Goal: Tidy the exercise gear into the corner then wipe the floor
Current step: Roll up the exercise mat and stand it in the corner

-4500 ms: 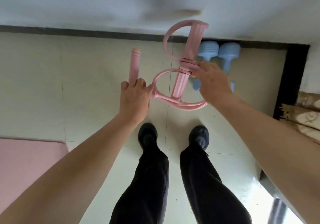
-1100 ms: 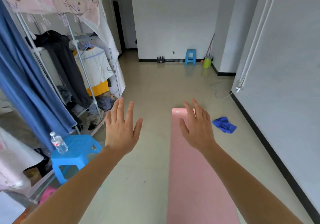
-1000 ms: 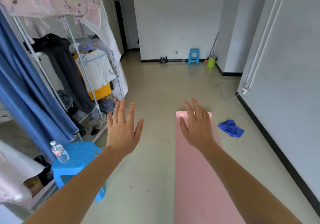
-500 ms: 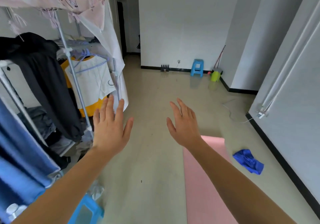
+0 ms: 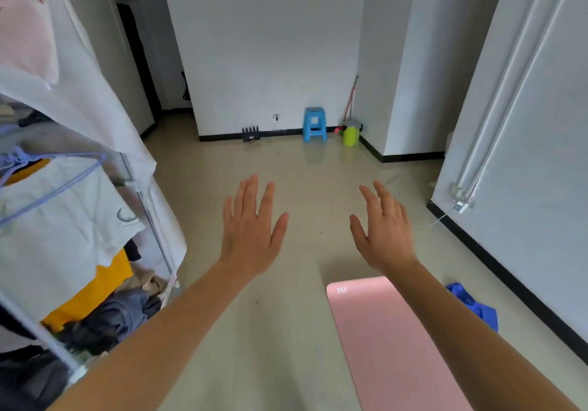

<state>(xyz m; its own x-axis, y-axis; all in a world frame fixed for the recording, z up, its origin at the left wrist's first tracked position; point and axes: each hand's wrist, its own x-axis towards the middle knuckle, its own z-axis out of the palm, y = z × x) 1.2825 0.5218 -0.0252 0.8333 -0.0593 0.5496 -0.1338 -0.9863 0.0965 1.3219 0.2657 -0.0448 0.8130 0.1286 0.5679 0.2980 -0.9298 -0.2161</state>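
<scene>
A pink exercise mat (image 5: pixel 388 340) lies unrolled on the beige floor at the lower right, its far end just below my right wrist. My left hand (image 5: pixel 251 232) is held out over the bare floor with fingers spread and nothing in it. My right hand (image 5: pixel 383 229) is also raised and spread, empty, above the mat's far end. A crumpled blue cloth (image 5: pixel 474 305) lies on the floor right of the mat, near the black skirting. The pink resistance puller and blue dumbbells are out of view.
A clothes rack (image 5: pixel 63 206) with a white cover and hanging garments fills the left side. At the far wall stand a blue stool (image 5: pixel 314 124), a green bucket (image 5: pixel 351 133) with a mop, and a black power strip (image 5: pixel 250 133). A white cable (image 5: pixel 436 219) runs along the right wall.
I let go of the pink puller and turned away from the corner. Over the last second the view advanced down the room; the mat and blue cloth slid lower, and both hands stayed spread and empty.
</scene>
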